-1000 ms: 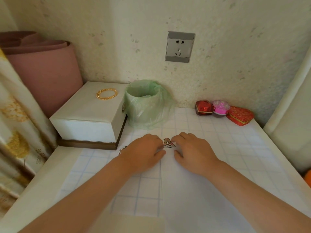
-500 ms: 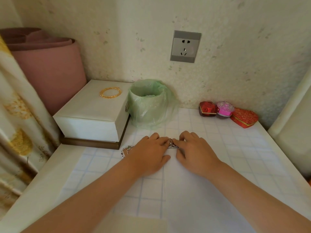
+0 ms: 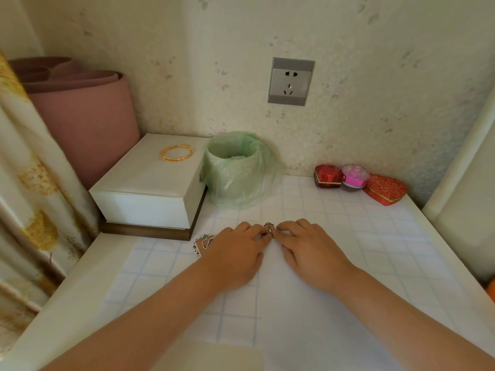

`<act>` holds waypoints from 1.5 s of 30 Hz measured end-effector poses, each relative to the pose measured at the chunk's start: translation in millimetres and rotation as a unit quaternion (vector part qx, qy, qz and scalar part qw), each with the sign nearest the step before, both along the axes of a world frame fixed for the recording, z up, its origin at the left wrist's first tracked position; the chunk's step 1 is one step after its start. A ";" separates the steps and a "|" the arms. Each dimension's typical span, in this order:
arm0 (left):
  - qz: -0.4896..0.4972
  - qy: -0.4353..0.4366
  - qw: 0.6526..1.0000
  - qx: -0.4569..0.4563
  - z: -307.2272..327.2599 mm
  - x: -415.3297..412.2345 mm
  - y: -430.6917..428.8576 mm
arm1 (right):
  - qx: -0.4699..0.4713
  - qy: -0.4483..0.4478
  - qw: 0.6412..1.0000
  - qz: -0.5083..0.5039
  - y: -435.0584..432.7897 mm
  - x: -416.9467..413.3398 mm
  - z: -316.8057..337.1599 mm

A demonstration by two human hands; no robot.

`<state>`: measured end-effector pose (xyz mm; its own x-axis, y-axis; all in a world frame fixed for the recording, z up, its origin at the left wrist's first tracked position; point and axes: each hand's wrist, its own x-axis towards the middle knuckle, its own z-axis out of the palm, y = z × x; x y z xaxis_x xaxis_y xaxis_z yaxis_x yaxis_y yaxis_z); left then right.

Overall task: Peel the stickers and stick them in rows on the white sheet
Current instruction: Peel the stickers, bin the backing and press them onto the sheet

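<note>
A small cartoon sticker [image 3: 269, 229] sits between the fingertips of both hands, low over the top left corner of the white sheet [image 3: 308, 303]. My left hand [image 3: 235, 253] and my right hand [image 3: 308, 250] both pinch it with curled fingers. Whether it touches the sheet is hidden by the fingers. A small pile of loose stickers [image 3: 202, 243] lies just left of my left hand on the blue-grid mat [image 3: 150, 266].
A green-bagged bin [image 3: 235, 170] stands behind the hands. A white box [image 3: 150, 188] with a gold bangle [image 3: 176, 153] sits back left. Three small gift boxes [image 3: 356, 180] line the back right. A pink rolled mat [image 3: 80, 121] and a curtain [image 3: 24, 199] stand at left.
The fingertips of both hands have closed in tighter round the sticker, which now shows narrower between them. The camera has tilted up a little.
</note>
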<state>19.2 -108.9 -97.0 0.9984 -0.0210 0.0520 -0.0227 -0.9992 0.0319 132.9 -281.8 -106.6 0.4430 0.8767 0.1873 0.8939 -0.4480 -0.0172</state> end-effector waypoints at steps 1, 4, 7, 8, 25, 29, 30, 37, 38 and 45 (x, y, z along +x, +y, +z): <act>0.003 0.004 1.000 -0.002 1.5 0.5 -0.9 | -0.003 0.001 1.000 0.002 -2.7 0.3 -0.3; 0.008 0.016 1.000 -0.004 3.7 0.9 -2.9 | 0.010 0.008 1.000 0.005 -9.3 1.6 -1.2; 0.021 0.031 0.999 -0.025 2.9 0.8 -1.7 | 0.051 0.037 0.998 -0.003 -13.7 1.8 -1.4; 0.024 0.033 0.999 -0.034 2.9 0.8 -1.3 | 0.061 0.044 0.997 -0.007 -14.6 1.6 -1.1; 0.109 -0.061 0.983 -0.138 42.7 -33.8 28.4 | 0.040 0.033 0.998 -0.033 23.0 -23.3 30.9; 0.157 -0.006 0.978 -0.135 45.3 -50.5 42.8 | 0.046 0.117 0.991 -0.038 44.4 -42.3 32.1; 0.158 0.006 0.978 -0.135 43.7 -53.3 44.0 | 0.044 0.129 0.990 -0.037 49.6 -46.1 30.6; 0.114 0.055 0.985 -0.116 31.4 -68.6 51.6 | -0.001 0.170 0.982 -0.080 77.5 -64.1 26.2; 0.112 0.053 0.985 -0.120 31.7 -68.8 52.7 | -0.001 0.173 0.981 -0.087 80.2 -65.6 27.8; 0.147 0.017 0.979 -0.141 33.5 -65.4 54.2 | 0.072 0.303 0.941 -0.131 90.1 -69.3 30.5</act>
